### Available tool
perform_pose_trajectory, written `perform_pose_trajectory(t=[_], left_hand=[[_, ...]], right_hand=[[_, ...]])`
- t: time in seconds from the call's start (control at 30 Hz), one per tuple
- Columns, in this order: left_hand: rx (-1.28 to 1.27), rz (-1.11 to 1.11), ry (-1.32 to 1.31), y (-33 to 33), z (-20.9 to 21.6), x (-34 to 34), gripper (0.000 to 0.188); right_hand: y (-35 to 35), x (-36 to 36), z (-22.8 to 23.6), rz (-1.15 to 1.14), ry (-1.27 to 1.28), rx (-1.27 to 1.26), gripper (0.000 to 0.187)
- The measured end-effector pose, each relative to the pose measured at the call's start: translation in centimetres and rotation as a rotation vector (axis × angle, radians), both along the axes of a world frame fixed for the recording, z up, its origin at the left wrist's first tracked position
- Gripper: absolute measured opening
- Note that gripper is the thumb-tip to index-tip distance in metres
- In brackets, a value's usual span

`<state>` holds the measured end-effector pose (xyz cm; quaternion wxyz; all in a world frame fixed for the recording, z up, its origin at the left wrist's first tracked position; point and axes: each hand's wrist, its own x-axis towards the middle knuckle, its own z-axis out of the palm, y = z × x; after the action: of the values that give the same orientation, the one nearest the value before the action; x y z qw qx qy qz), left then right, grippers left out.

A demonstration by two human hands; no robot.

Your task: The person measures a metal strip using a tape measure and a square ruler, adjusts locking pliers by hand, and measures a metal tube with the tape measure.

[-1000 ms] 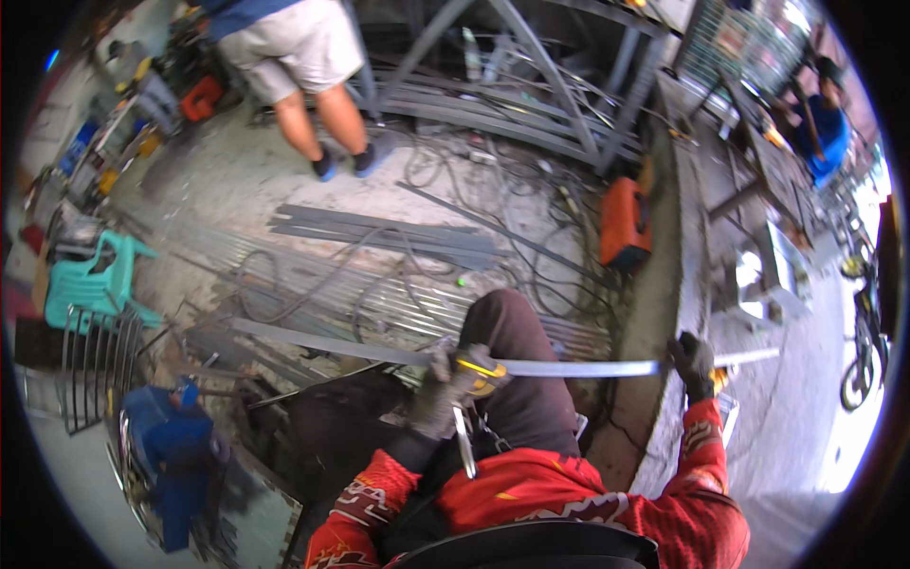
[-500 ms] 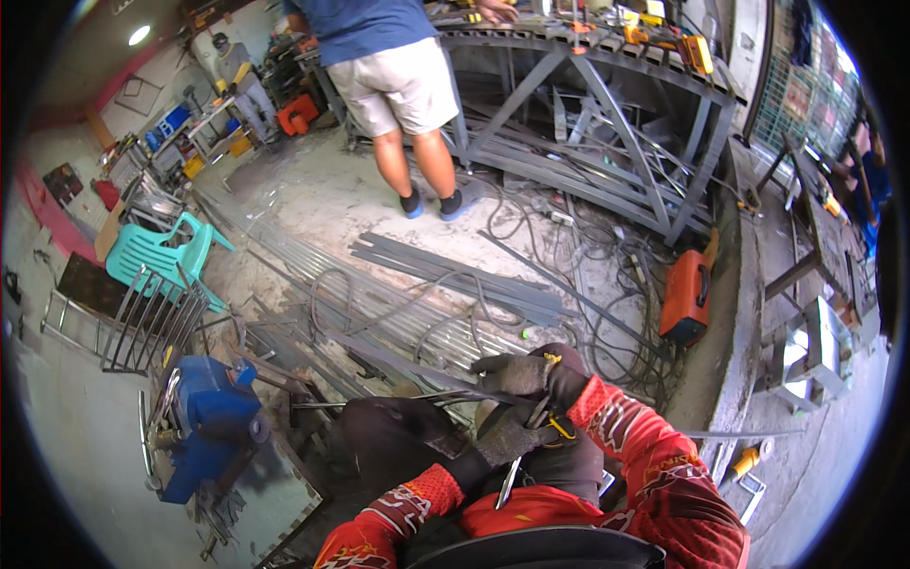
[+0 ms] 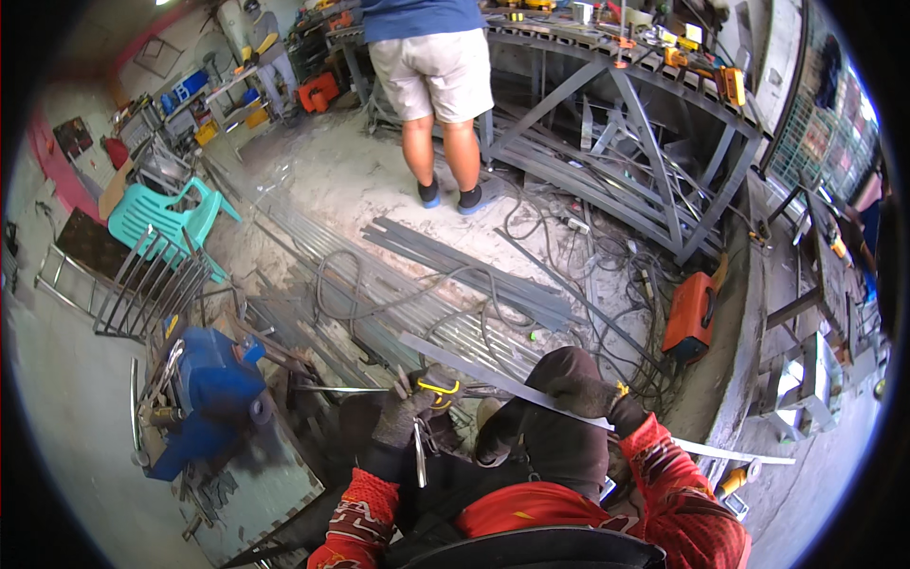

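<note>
A long flat grey metal bar (image 3: 483, 372) runs slantwise across my knees, its right end (image 3: 735, 453) reaching past my right forearm. My right hand (image 3: 583, 394), in a dark glove, is closed on the bar over my right thigh. A small yellow bit shows by that wrist; its kind is unclear. My gloved left hand (image 3: 402, 417) is off the bar at the left, closed around what looks like a yellow-and-black tape measure (image 3: 440, 392). A slim shiny metal tool (image 3: 420, 457) points down from the same hand; its upper part is hidden.
Steel strips (image 3: 464, 270) and cables (image 3: 355, 303) lie on the floor ahead. A blue machine (image 3: 223, 384) stands left, a green plastic chair (image 3: 166, 223) beyond it. An orange case (image 3: 689, 318) sits right. A person (image 3: 431, 104) stands at a steel workbench (image 3: 607, 142).
My hands have parted: the left moved left with the yellow-and-black tape measure and shiny tool, the right slightly right. The flat bar now lies more plainly across my lap. My view has shifted.
</note>
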<state>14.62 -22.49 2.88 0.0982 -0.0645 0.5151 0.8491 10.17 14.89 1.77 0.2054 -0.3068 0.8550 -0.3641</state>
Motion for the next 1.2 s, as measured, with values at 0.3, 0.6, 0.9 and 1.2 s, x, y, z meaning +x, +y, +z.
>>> perform_pose_trajectory(t=[0.3, 0.6, 0.9, 1.2], left_hand=[[-0.121, -0.066, 0.108, 0.8, 1.8, 1.4, 0.037], [-0.194, -0.043, 0.119, 0.9, -0.4, -1.0, 0.032], [-0.35, 0.042, 0.043, 2.0, 3.0, 0.1, 0.036], [-0.435, 0.143, 0.176, 2.9, 1.9, 1.2, 0.039]], right_hand=[[3.2, 2.7, 2.3, -0.061, -0.128, 0.159, 0.036], [-2.6, 2.1, 2.5, -0.178, 0.149, 0.122, 0.035], [-8.4, 1.6, -4.4, -0.172, 0.277, -0.152, 0.023], [-4.1, 6.2, -2.0, -0.336, 0.11, -0.243, 0.024]])
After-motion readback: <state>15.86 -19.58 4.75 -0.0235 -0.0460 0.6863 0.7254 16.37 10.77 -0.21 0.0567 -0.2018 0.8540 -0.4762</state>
